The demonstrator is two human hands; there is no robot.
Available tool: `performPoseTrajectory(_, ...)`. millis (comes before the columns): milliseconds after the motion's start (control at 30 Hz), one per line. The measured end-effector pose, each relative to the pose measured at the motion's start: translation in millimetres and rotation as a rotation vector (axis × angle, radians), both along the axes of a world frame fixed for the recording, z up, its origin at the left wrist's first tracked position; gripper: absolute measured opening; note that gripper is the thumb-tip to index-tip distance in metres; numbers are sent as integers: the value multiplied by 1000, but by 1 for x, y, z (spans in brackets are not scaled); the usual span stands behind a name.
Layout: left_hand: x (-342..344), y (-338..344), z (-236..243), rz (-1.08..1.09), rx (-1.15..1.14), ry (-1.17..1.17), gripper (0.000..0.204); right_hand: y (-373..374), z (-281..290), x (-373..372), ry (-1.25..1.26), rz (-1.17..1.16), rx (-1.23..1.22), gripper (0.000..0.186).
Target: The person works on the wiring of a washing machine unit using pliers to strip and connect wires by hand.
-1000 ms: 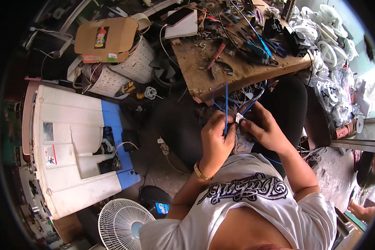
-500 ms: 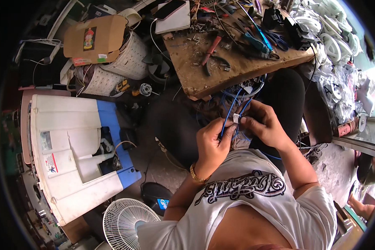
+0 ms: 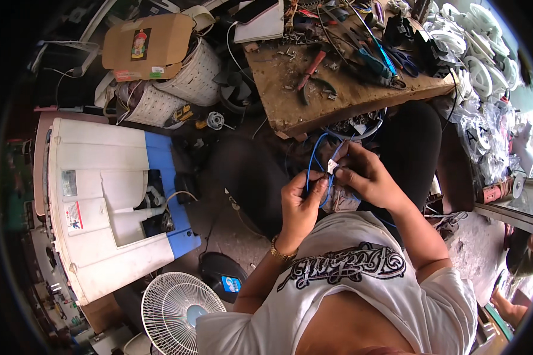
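Observation:
My left hand (image 3: 304, 204), with a gold-coloured watch or bracelet at its wrist, pinches a thin blue cable (image 3: 311, 158) between thumb and fingers. Close beside it, my right hand (image 3: 368, 177) is closed on the same cable, its thumb next to a small white tag (image 3: 331, 166). Loops of the cable rise above both hands and hang below them in front of my shirt. Where exactly the fingertips grip is partly hidden.
Ahead stands a worn wooden bench (image 3: 278, 112) bearing red-handled pliers (image 3: 312, 70) and scattered bits. White and blue washing-machine-like housing (image 3: 95, 154) lies at the left, a white fan (image 3: 177, 310) below it. White ring-shaped parts (image 3: 479, 74) are heaped at the right.
The view has shifted a little, moving the bench rightward. My hands stay together at the cable; the white tag has tilted and the blue loop above my left hand has bent over.

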State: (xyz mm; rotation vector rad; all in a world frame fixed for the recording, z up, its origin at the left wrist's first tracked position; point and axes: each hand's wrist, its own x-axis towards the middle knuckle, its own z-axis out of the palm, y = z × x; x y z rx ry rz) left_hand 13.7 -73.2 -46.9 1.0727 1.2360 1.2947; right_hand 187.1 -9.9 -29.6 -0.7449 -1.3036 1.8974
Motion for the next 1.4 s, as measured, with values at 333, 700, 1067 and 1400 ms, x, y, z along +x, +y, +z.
performPoseTrajectory(333, -15, -6, -1, 86, 28, -104, 17, 110, -35, 50, -406, -662, 437, 34)
performPoseTrajectory(700, -7, 28, -3, 127, 15, -282, 9, 158, 18, 24, -507, -233, 507, 26)
performPoseTrajectory(1067, 15, 42, -6, 65, -44, -313, 6, 60, -2, 13, -587, -271, 1063, 14)
performPoseTrajectory(1400, -40, 6, -32, -15, -294, -789, 25, 171, 12, 138, -637, -836, 498, 33)
